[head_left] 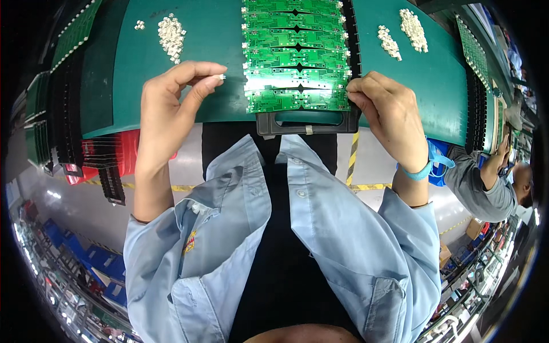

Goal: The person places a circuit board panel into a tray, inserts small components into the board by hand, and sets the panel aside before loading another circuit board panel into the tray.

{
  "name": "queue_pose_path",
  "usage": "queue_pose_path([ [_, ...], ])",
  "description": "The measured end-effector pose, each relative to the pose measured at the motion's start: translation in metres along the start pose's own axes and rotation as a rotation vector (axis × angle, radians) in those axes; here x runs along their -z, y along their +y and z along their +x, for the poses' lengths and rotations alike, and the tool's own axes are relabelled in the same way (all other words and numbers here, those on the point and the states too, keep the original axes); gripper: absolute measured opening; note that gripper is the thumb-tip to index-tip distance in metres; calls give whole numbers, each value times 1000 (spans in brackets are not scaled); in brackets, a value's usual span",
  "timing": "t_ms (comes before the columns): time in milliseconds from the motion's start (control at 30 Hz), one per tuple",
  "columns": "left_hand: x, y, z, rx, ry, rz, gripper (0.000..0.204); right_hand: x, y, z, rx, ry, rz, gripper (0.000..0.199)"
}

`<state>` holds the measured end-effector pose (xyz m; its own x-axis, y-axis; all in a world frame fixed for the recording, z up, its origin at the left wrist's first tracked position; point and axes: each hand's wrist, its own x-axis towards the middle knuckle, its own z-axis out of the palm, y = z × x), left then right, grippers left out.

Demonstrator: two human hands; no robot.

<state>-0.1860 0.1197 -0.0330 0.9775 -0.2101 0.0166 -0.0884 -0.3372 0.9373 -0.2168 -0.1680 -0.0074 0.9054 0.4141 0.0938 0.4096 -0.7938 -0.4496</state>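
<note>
L hand [167, 108]: L of the boards, raised over the surface, grip closed on one small white part [222, 76] btwn thumb & index fingertips
R hand [392, 111]: at R edge of the board stack, near its lower end, thumb & index fingertips close tog. at the edge; can't tell if grip has anything in it
Green boards [294, 56]: column of PCBs, mid-surface btwn the hands, small white pcs along both side edges
Black carrier [334, 129]: under/around boards, handle at near end
L pile [171, 37]: loose white parts beyond L hand, w/ tiny cluster [139, 25] just L of it
R piles [414, 30]: two white heaps, beyond R hand
Surface [214, 34]: green mat
R wrist: blue band [420, 172]
Far R: co-worker in grey top [483, 188]
</note>
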Motion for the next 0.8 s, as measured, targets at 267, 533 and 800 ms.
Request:
queue_pose_path([
  [267, -13, 8, -15, -33, -103, 40, 9, 0, 14, 1, -25, 202, 153, 9],
  [533, -18, 7, -20, -91, -118, 187, 11, -13, 50, -13, -287, 377, 118, 9],
  [800, -18, 17, -21, -141, -113, 319, 12, -23, 56, -14, -327, 394, 149, 8],
])
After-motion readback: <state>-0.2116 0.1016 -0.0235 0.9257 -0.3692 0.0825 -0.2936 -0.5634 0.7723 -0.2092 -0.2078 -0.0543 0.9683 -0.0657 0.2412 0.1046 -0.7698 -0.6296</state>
